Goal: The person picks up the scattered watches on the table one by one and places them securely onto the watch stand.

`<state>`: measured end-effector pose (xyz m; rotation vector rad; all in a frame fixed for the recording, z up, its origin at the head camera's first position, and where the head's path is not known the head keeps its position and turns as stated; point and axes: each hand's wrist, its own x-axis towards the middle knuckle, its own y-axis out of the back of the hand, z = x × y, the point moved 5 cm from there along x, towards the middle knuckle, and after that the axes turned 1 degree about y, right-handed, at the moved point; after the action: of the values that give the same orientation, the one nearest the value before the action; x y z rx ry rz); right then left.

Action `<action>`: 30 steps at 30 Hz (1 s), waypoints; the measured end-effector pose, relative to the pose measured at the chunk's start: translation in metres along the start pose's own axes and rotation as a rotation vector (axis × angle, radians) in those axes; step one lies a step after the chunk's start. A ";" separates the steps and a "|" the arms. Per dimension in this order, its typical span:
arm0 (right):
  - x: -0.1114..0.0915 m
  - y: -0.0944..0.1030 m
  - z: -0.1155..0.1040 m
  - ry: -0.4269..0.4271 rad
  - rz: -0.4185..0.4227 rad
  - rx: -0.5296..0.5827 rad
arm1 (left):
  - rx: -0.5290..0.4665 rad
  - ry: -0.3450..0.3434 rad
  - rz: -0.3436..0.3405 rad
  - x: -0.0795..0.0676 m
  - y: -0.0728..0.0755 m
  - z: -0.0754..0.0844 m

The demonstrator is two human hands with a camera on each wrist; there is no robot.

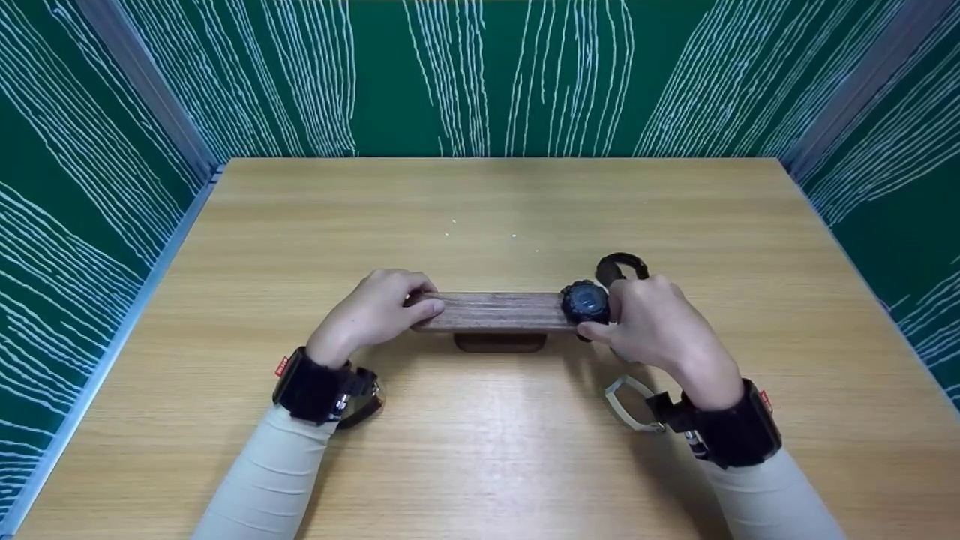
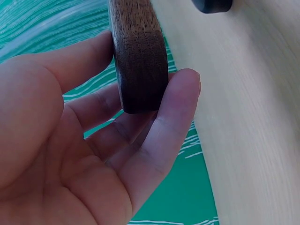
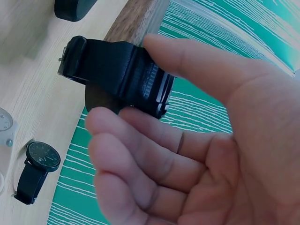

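A dark wooden watch stand [image 1: 502, 310] stands at mid-table, its long bar level above a small rounded base [image 1: 500, 343]. My left hand [image 1: 379, 306] grips the bar's left end between thumb and fingers; the left wrist view shows the bar end [image 2: 140, 61] between them. Around the bar's right end loops a black wristwatch [image 1: 586, 301], its round dial facing up. My right hand [image 1: 660, 319] holds this watch at its right side, with the thumb on one edge. In the right wrist view its buckled black strap [image 3: 105, 63] hangs below the bar.
Behind my right hand lies a black-strapped watch [image 1: 622, 264]. A white-strapped watch [image 1: 630, 405] lies beside my right wrist, and a dark-strapped watch [image 1: 364, 409] by my left wrist. Green walls with white lines [image 1: 480, 75] border the wooden table [image 1: 480, 450].
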<state>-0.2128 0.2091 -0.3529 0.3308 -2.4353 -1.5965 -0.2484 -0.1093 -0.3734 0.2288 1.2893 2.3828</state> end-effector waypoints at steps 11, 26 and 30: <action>0.001 -0.006 -0.010 0.038 0.063 -0.023 | 0.031 -0.002 -0.004 0.002 -0.001 -0.001; 0.003 -0.016 -0.017 -0.011 0.066 -0.035 | 0.030 0.001 -0.006 0.002 0.000 0.000; 0.003 -0.018 -0.020 0.016 0.102 -0.046 | 0.017 0.008 -0.010 0.001 0.000 0.000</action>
<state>-0.2084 0.1836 -0.3613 0.2079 -2.3594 -1.5979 -0.2495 -0.1088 -0.3731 0.2172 1.3113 2.3674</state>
